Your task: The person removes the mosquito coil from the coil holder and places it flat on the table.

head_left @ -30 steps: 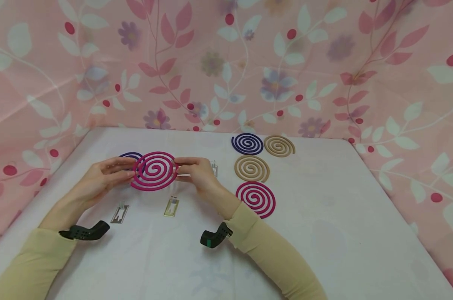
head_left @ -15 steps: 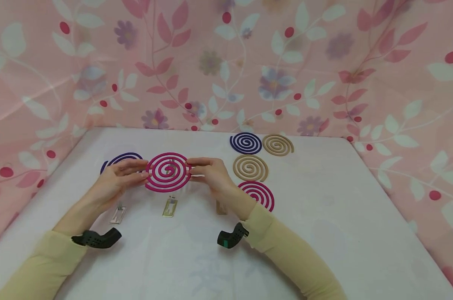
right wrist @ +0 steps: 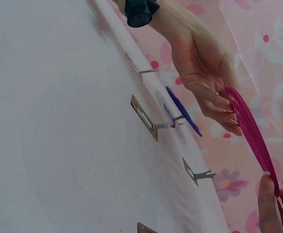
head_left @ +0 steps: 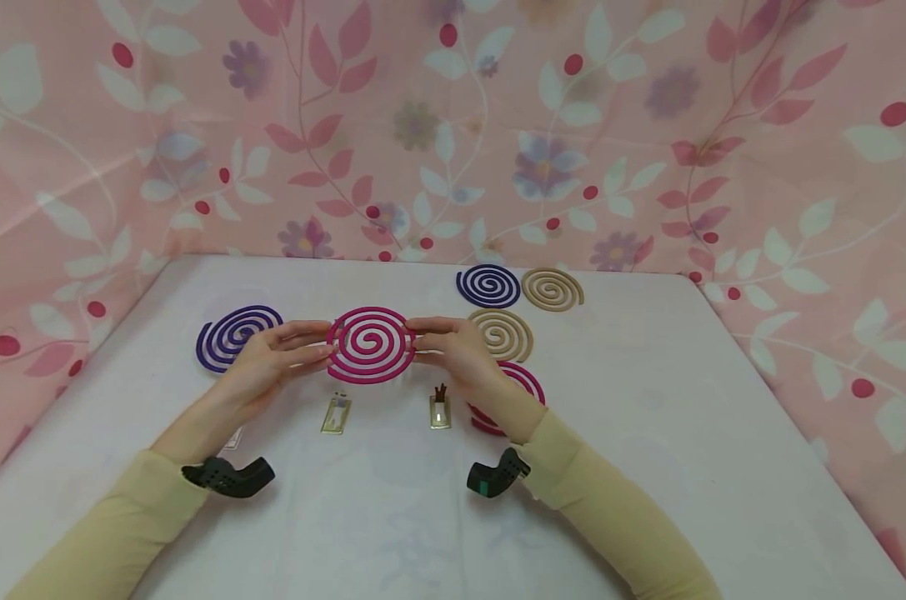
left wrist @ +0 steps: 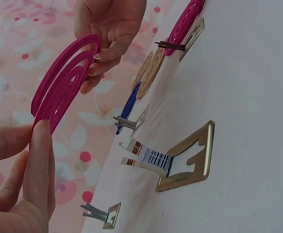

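Between both hands hangs a pink mosquito coil [head_left: 368, 340], raised above the table. My left hand [head_left: 268, 367] pinches its left edge with thumb and fingers; my right hand [head_left: 456, 354] pinches the opposite edge. In the left wrist view the coil [left wrist: 58, 92] is tilted, well clear of the metal stands. Below it, a gold coil stand [head_left: 336, 417] and another stand [head_left: 440, 413] with a dark upright prong stand on the table. A purple coil [head_left: 231, 321] rests raised on a stand at the left, partly covered by my left hand.
At back right lie a purple coil [head_left: 488, 286], a tan coil [head_left: 553, 289] and a second tan coil [head_left: 500, 335]. A pink coil [head_left: 529, 380] is half hidden by my right wrist. One silver stand [head_left: 233, 438] shows beside my left wrist. Floral cloth [head_left: 415, 150] hangs behind the table.
Both hands have carried the pink coil to the right, away from the left purple coil, which is more exposed. The front right stand has come into view.
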A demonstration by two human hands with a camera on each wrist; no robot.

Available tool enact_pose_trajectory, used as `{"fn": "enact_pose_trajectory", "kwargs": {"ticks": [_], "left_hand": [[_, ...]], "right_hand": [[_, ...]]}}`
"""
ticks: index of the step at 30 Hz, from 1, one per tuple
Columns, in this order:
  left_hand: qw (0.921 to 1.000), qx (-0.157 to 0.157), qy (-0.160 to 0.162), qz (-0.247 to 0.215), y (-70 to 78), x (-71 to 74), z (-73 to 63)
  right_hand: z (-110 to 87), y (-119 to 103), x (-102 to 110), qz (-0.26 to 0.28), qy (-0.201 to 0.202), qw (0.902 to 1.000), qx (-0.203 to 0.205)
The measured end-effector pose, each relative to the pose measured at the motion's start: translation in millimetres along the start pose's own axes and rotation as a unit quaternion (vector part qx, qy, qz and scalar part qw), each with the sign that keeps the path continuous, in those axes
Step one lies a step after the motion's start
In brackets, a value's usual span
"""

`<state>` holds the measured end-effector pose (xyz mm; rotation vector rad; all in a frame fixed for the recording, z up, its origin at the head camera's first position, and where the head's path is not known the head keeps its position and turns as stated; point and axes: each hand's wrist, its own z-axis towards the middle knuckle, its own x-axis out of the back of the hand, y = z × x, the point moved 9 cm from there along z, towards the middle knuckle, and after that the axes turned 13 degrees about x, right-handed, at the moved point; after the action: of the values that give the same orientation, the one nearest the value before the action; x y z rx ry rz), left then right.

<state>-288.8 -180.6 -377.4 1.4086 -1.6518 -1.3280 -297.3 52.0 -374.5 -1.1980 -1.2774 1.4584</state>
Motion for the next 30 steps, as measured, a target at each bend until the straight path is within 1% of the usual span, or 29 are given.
{"fn": "enact_pose_trajectory", "kwargs": {"ticks": [6, 12, 16, 22, 26, 30], "left_hand": [[1.0, 0.006, 0.005, -0.006, -3.8, -9.4, 5.6], [0.9999, 0.009, 0.003, -0.012, -7.6, -20.1, 11.3], [0.9997, 0.013, -0.001, -0.02, -10.3, -28.5, 15.9], [0.9986, 0.037, 0.002, -0.039, -14.4, -43.2, 22.0], [0.9989, 0.033, 0.003, -0.033, -13.0, -52.7, 25.9], [0.9993, 0.026, 0.003, -0.025, -13.1, -60.8, 30.6]], "right_hand": [[-2.0, 0, 11, -0.01, 0.004, 0.9999, 0.001], [-4.7, 1, 23, -0.005, 0.011, 0.9999, -0.003], [-5.7, -2, 32, -0.01, 0.017, 0.9998, 0.009], [-8.6, -8, 47, -0.025, 0.022, 0.9992, 0.023], [-12.6, -13, 56, -0.026, 0.026, 0.9989, 0.029], [-16.3, -14, 65, -0.024, 0.028, 0.999, 0.026]]}}
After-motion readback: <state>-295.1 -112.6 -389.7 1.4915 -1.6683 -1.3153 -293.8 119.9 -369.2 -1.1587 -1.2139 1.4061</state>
